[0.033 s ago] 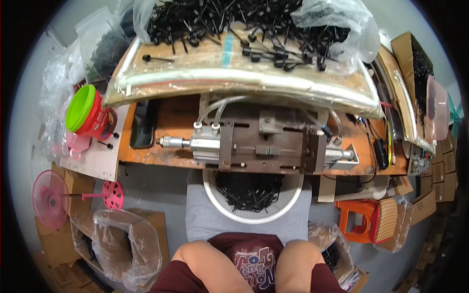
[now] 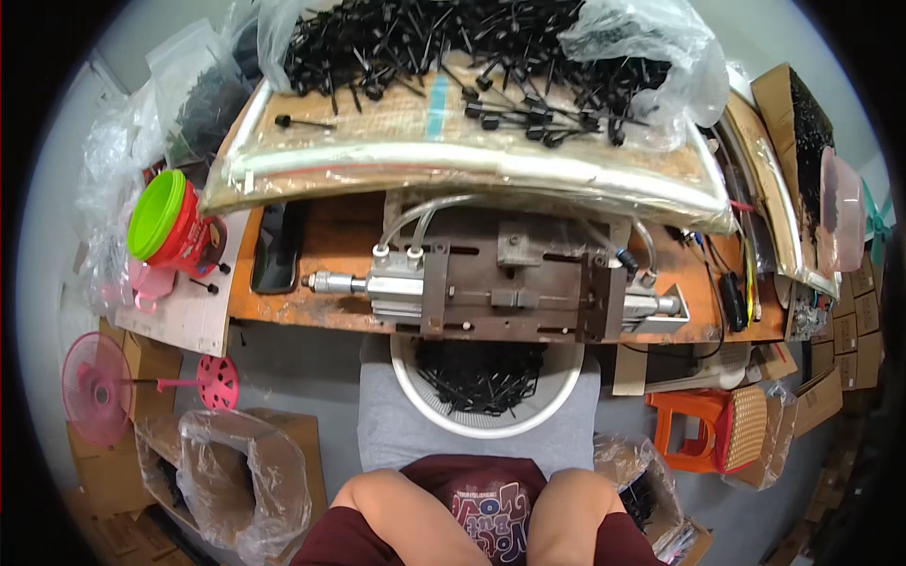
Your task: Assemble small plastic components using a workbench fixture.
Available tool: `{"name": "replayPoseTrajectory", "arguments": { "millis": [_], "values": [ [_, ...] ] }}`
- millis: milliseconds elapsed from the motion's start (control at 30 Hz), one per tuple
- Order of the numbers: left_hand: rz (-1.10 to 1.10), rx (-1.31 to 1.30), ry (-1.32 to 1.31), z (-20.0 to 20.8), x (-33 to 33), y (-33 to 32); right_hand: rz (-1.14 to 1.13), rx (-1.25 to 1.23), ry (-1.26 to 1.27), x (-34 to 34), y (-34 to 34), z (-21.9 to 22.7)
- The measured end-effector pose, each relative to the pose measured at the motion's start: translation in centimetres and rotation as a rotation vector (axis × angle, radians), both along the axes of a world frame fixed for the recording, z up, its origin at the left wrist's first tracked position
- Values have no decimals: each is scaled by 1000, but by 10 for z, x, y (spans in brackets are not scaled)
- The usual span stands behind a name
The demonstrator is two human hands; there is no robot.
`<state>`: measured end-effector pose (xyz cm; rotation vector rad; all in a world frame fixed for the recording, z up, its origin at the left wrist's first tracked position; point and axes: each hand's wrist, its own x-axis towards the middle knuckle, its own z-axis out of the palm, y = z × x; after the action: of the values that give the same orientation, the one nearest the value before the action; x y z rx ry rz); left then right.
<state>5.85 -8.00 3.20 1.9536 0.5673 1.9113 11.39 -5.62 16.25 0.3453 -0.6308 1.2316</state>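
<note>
With only the view shifting slightly, black parts (image 2: 481,382) are lying unmoved in the basket (image 2: 486,433) below the machine (image 2: 552,307) on the desk (image 2: 332,231), no handling is showing, and both hands are remaining out of frame, their grip impossible to tell.

Large lettering (image 2: 493,521) on maroon shirt (image 2: 477,472)

Pink fan (image 2: 99,394), orange stool (image 2: 721,429), perhaps a dark phone (image 2: 276,250).

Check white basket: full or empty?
Partly full: black parts lie in the white basket, and bare inner wall shows beside them. Its far side is hidden.
</note>
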Motion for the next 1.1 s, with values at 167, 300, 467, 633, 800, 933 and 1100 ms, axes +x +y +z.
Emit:
{"name": "replayPoseTrajectory", "arguments": {
  "millis": [167,300,467,633,800,933,1100],
  "values": [
    [305,-51,295,-35,-5,14,-129,242,-263,0,25,-52],
    [447,-54,370,-51,-8,13,-389,584,-685,11,59,-118],
    [548,-41,351,-59,-15,10,-660,886,-1057,48,99,-162],
    [568,-185,260,-56,-27,7,-663,836,-1393,32,162,-106],
    [364,-249,412,-60,-25,12,-838,656,-1478,-18,244,-61],
    [411,-270,353,-57,-28,13,-923,740,-1771,-50,291,-39],
    [494,-319,363,-66,-28,1,-833,750,-2244,-85,319,-36]
  ]
}}
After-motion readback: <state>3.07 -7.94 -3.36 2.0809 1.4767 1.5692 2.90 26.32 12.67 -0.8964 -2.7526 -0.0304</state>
